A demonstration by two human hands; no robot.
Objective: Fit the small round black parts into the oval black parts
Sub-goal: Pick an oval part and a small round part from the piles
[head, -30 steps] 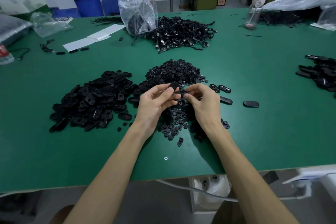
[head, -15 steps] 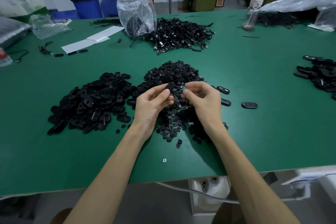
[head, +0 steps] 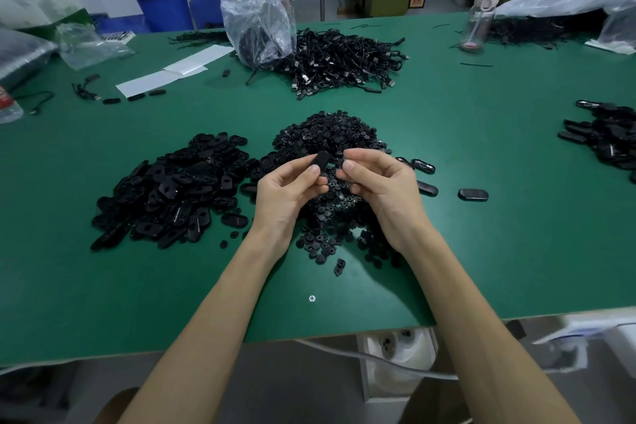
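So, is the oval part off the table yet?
Yes, lifted: the left hand pinches the oval part above the round-part pile.

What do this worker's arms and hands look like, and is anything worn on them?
They are a person's own bare arms. The forearms show no sleeves right up to the picture's edge. The left hand and right hand wear no gloves, and no ring, watch or wristband shows. The nails in view are short and plain.
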